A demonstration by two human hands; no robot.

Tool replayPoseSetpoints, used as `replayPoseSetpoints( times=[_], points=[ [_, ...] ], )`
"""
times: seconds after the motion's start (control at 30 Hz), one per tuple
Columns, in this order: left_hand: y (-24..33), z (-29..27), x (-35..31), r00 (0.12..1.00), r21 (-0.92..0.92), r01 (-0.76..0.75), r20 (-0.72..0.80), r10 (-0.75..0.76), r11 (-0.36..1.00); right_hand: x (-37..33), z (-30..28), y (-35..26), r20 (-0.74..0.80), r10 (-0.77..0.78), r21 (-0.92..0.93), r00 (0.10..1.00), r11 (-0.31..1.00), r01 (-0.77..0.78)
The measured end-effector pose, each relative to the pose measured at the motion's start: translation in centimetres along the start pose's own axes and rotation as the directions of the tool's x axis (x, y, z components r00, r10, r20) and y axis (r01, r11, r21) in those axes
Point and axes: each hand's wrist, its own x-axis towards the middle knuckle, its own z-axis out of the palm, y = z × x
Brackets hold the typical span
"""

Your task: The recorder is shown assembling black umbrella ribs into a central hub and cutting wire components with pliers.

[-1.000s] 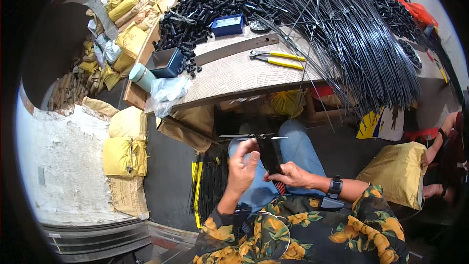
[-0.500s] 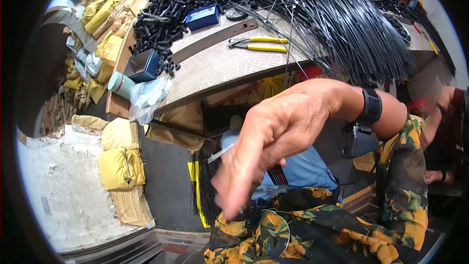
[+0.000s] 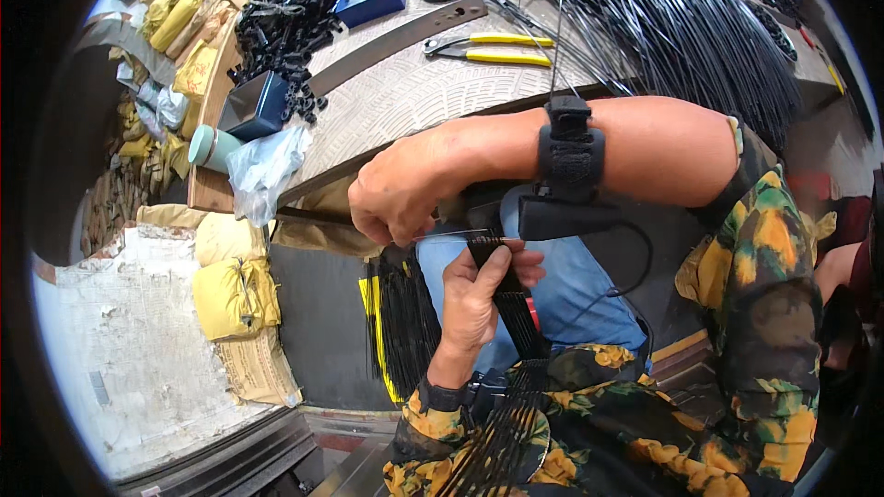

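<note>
Across slim black strips point(image 3: 518, 324) clamped by the left hand point(image 3: 473, 306), a silvery wire point(image 3: 451, 234), seemingly pinched by the eleven-o'clock right hand point(image 3: 401, 186), must be aligned.

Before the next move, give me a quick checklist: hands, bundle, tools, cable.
1. Left hand closed on the black bundle: ok.
2. Right hand gripping the thin strand: cannot tell; fingers curl at its end, pinch hidden.
3. Bundle ends gathered: not ok, the near ends fan out.
4. Pliers on the table, out of both hands: ok.
5. Cable loop apart from both hands: ok.
</note>
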Motion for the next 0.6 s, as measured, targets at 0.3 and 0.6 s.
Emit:
replayPoseSetpoints(
  times=[0.3, 0.6],
  points=[
    [0.0, -0.2, -0.6, 0.985, -0.139, -0.171, -0.004, 0.172, 0.975, 0.8, 1.2, 2.3, 0.078, -0.097, 0.493, 0.992, 0.869, 0.046],
    [-0.2, 0.2, -0.6, 0.981, -0.111, -0.194, -0.038, 0.191, 0.975, 1.0, 1.7, 3.0, 0.035, -0.198, 0.745, 0.98, 0.659, 0.107]
  ],
)
